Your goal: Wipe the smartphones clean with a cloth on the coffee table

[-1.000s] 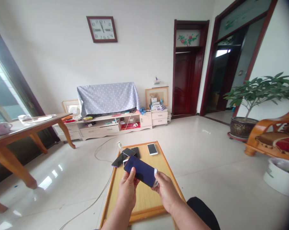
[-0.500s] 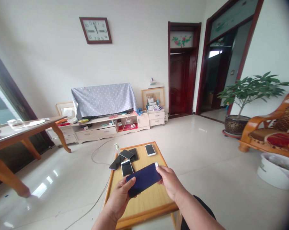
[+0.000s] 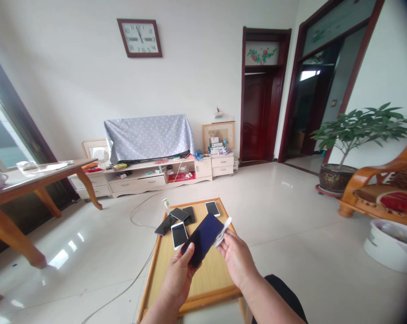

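Observation:
A dark blue-black smartphone [image 3: 205, 236] is tilted above the small wooden table [image 3: 203, 283]. My left hand [image 3: 181, 272] grips its lower left end, thumb on the face. At the phone's right edge, my right hand [image 3: 237, 256] pinches a crumpled white tissue or wipe [image 3: 223, 232]; some fingers are hidden behind it. Beyond the left hand lie a white phone with a dark screen [image 3: 179, 235] and several dark phones [image 3: 179, 214], partly overlapping. A second white phone [image 3: 212, 209] lies near the table's far right corner.
A pump bottle [image 3: 166, 205] stands at the table's far left corner. A cable [image 3: 136, 276] runs over the floor on the left. A larger wooden table [image 3: 85, 168] is at left; a white bucket [image 3: 388, 247] and a potted plant [image 3: 338, 177] are at right.
The phone has turned to a steeper slant in my left hand. My right hand has come off its end and lowered slightly, and more of the white tissue or wipe shows.

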Tool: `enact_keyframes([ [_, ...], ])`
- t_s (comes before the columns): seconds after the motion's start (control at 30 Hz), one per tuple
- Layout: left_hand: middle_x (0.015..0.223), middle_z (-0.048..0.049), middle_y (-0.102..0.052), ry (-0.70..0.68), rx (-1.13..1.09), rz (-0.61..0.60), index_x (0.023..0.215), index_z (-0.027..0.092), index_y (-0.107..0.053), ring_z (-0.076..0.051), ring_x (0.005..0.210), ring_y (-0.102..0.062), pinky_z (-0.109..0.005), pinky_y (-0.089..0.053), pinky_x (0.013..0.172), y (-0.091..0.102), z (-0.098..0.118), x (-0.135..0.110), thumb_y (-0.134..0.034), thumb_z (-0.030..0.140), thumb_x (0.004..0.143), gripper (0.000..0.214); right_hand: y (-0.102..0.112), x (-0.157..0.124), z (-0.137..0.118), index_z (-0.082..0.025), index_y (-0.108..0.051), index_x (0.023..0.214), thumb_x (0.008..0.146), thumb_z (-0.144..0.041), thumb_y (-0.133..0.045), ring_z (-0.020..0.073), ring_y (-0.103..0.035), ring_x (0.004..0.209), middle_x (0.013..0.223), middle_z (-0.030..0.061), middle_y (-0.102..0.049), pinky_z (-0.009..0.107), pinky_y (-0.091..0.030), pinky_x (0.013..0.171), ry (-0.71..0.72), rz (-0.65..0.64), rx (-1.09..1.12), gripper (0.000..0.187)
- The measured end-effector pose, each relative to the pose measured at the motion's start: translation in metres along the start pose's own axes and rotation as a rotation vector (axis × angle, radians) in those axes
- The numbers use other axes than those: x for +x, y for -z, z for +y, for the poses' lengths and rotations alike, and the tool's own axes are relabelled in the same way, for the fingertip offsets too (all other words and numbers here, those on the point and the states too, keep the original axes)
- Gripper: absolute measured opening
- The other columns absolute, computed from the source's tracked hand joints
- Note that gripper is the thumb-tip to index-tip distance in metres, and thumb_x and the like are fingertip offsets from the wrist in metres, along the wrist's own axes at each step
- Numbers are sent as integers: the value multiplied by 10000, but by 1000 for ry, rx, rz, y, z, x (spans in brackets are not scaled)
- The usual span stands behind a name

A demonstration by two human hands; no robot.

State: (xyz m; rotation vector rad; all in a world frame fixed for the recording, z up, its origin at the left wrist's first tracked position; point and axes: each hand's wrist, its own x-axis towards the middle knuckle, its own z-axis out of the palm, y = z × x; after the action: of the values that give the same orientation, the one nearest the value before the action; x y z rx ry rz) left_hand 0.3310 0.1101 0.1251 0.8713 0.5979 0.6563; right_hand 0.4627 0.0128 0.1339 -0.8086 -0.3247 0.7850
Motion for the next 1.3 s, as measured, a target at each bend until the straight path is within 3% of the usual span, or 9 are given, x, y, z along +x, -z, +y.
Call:
enact_keyframes([
  [0.2, 1137, -76, -712, -62, 8, 7, 1187, 231, -680, -185, 956, -663, -266, -508, 777, -3, 7, -4, -785, 424, 777, 465, 10, -8, 8, -182, -691, 916, 842, -527, -668, 188, -614, 670, 741, 47, -700, 294, -484, 626, 147, 72, -481, 354],
  [0.3, 1151, -77, -712, -92, 57, 19, 1183, 234, -687, -197, 995, -653, -254, -501, 780, -7, 8, -7, -778, 445, 778, 466, 8, -14, 5, -209, -672, 965, 882, -524, -628, 192, -617, 701, 798, 46, -705, 285, -468, 639, 336, 75, -661, 329],
  [0.43, 1066, -74, -731, -101, 74, -6, 1144, 218, -699, -202, 947, -658, -286, -504, 829, -19, 2, -14, -783, 460, 767, 456, -13, -21, -1, -255, -708, 914, 932, -440, -575, 221, -633, 783, 851, 61, -711, 298, -441, 724, 523, -110, -997, 228],
  [0.57, 1066, -81, -733, -67, 151, -60, 1182, 210, -690, -203, 921, -653, -266, -490, 764, -26, -1, -20, -780, 464, 770, 492, -22, -1, -9, -275, -727, 1057, 971, -387, -500, 259, -623, 868, 899, 91, -712, 339, -404, 813, 708, -25, -1222, 267],
  [0.73, 1105, -86, -729, -69, 200, -21, 1157, 194, -703, -225, 998, -656, -256, -490, 768, -16, 6, -23, -777, 468, 773, 478, 18, 47, -35, -246, -699, 1010, 984, -356, -430, 226, -604, 814, 915, 81, -705, 306, -357, 701, 686, 249, -1489, 291],
  [0.9, 1198, -101, -714, -64, 73, -10, 1162, 200, -707, -245, 1117, -638, -307, -507, 906, -5, 11, -19, -785, 441, 775, 463, 63, 60, -53, -221, -648, 1015, 967, -419, -435, 213, -602, 787, 922, 60, -699, 292, -375, 650, 551, 455, -1291, 295],
  [1.1, 1094, -99, -745, -33, 12, 28, 1129, 184, -714, -248, 1044, -673, -315, -521, 868, -11, 9, -11, -833, 423, 722, 487, 32, 7, -38, -241, -632, 885, 971, -376, -499, 243, -594, 974, 1020, 95, -654, 358, -456, 856, 833, 156, -1177, 208],
  [1.23, 1038, -83, -751, -40, -33, -36, 1063, 182, -716, -218, 949, -693, -320, -531, 858, -21, 3, -11, -826, 414, 733, 418, -3, -22, -13, -287, -665, 949, 955, -280, -534, 263, -566, 1094, 1145, 71, -665, 425, -408, 970, 874, -125, -1335, 131],
  [1.3, 1061, -92, -749, -36, -32, -76, 1068, 179, -712, -218, 946, -697, -318, -535, 853, -23, 2, -13, -802, 409, 763, 393, -9, -17, -9, -284, -659, 903, 946, -280, -540, 284, -535, 1180, 1213, 58, -657, 456, -362, 1016, 908, -132, -1401, 127],
])
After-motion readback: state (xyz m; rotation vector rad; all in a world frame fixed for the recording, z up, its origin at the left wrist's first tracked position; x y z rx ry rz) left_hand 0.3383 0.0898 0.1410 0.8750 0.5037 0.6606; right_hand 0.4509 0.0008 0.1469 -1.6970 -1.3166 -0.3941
